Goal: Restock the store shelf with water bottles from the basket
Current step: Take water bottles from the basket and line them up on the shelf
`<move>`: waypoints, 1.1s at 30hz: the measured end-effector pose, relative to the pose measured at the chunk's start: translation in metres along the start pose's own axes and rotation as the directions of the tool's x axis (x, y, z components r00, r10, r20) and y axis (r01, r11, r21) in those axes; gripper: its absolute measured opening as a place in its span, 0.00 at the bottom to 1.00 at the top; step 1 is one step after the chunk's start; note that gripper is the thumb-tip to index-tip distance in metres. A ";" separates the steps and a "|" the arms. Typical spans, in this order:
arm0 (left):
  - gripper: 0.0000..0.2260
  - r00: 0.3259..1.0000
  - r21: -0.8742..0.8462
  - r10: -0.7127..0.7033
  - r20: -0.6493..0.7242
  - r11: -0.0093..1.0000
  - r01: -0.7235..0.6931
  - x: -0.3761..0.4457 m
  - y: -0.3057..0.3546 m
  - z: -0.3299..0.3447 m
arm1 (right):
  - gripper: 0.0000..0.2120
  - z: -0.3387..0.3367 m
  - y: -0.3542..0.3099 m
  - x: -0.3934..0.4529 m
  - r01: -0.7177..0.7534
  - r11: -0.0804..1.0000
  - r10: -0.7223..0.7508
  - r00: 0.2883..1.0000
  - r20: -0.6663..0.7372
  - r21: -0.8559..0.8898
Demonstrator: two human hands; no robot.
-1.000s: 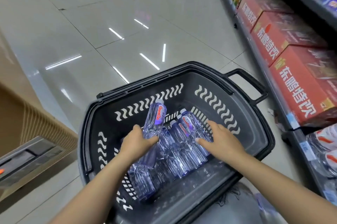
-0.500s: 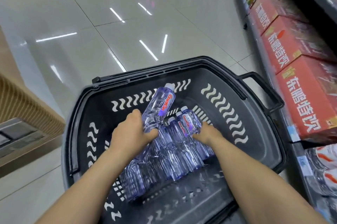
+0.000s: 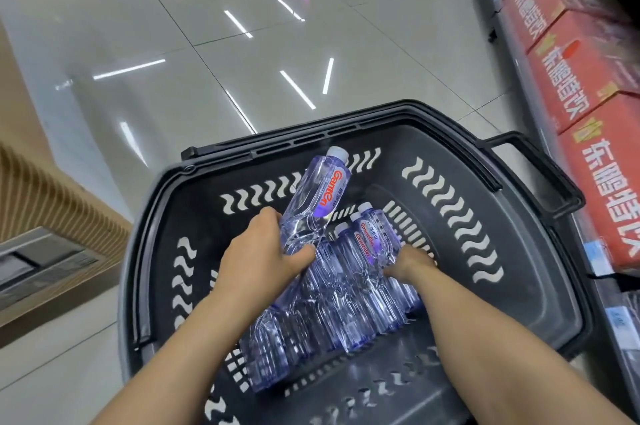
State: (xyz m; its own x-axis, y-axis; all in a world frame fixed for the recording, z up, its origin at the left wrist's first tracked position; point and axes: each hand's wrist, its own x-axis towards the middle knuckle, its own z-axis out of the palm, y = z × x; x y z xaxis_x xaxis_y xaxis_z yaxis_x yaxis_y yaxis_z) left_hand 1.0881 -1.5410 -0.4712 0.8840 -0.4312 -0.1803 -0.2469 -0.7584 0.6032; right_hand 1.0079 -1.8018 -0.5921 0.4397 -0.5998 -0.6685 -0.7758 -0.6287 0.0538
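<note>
Since a moment ago my left hand [image 3: 258, 260] has lifted its water bottle [image 3: 317, 201] higher, so the white cap now tilts up toward the far wall of the black basket [image 3: 450, 154], and my right hand [image 3: 410, 263] has sunk deeper among the bottles below. My left fingers are curled round the lower body of the raised bottle, thumb pressed against its near side. My right fingers are buried between bottles, so I cannot tell whether they are closed on one. I count one bottle in my grip and a row of bottles [image 3: 332, 314] lying side by side on the basket floor, three caps showing; the exact total is hard to make out. On the shelf [image 3: 540, 120] to my right stand three red cartons [image 3: 568, 78].
</note>
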 end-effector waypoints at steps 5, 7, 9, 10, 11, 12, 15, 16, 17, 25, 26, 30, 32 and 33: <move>0.19 1.000 -0.014 -0.001 0.014 1.000 0.001 0.001 -0.001 0.001 | 0.15 -0.009 -0.012 -0.019 0.030 1.000 -0.031 0.997 -0.073 -0.005; 0.18 0.999 -0.050 -0.007 0.034 0.999 0.009 0.001 -0.001 0.001 | 0.16 -0.018 -0.019 -0.033 0.059 0.997 -0.056 0.996 -0.070 0.050; 0.18 0.998 -0.104 -0.007 0.057 0.994 0.013 0.000 0.002 -0.002 | 0.15 -0.030 -0.021 -0.051 0.082 0.986 -0.074 0.995 -0.061 0.148; 0.17 0.998 -0.145 -0.008 0.067 0.989 0.018 -0.002 0.005 -0.004 | 0.15 -0.038 -0.020 -0.064 0.094 0.976 -0.081 0.994 -0.075 0.194; 0.17 0.997 -0.185 -0.006 0.073 0.982 0.019 -0.005 0.009 -0.006 | 0.16 -0.045 -0.018 -0.075 0.109 0.967 -0.089 0.991 -0.095 0.231; 0.17 0.997 -0.217 -0.001 0.073 0.976 0.016 -0.008 0.013 -0.008 | 0.17 -0.053 -0.016 -0.087 0.130 0.958 -0.101 0.987 -0.124 0.255; 0.17 0.999 -0.274 0.035 0.037 0.961 -0.023 -0.020 0.030 -0.015 | 0.22 -0.077 0.000 -0.123 0.229 0.928 -0.170 0.962 -0.213 0.294; 0.17 0.998 -0.284 0.052 0.028 0.958 -0.042 -0.023 0.037 -0.019 | 0.27 -0.085 0.006 -0.136 0.263 0.913 -0.189 0.950 -0.248 0.311; 0.18 0.997 -0.291 0.076 0.015 0.954 -0.068 -0.025 0.045 -0.023 | 0.31 -0.092 0.013 -0.148 0.286 0.899 -0.194 0.938 -0.286 0.331; 0.19 0.917 -0.378 0.377 -0.128 0.837 -0.396 -0.051 0.171 -0.060 | 0.29 -0.144 0.109 -0.255 0.487 0.735 -0.111 0.773 -0.625 0.472; 0.19 0.899 -0.397 0.419 -0.132 0.808 -0.435 -0.057 0.192 -0.060 | 0.29 -0.148 0.125 -0.267 0.500 0.721 -0.081 0.749 -0.658 0.480; 0.20 0.810 -0.505 0.567 -0.153 0.660 -0.557 -0.085 0.276 -0.044 | 0.28 -0.159 0.202 -0.318 0.558 0.650 0.095 0.614 -0.784 0.516; 0.22 0.756 -0.555 0.639 -0.142 0.581 -0.595 -0.103 0.317 -0.027 | 0.27 -0.157 0.241 -0.348 0.580 0.621 0.190 0.541 -0.820 0.527; 0.23 0.727 -0.580 0.674 -0.129 0.544 -0.607 -0.114 0.337 -0.017 | 0.27 -0.154 0.261 -0.362 0.586 0.608 0.236 0.511 -0.826 0.536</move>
State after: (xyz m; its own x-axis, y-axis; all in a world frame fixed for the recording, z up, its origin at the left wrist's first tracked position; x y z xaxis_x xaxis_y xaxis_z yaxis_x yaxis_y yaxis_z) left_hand 0.9111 -1.7387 -0.2341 0.5275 -0.7620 0.3756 -0.4406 0.1326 0.8878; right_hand 0.7160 -1.8254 -0.2219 0.4158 -0.8640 0.2840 -0.4561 -0.4683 -0.7568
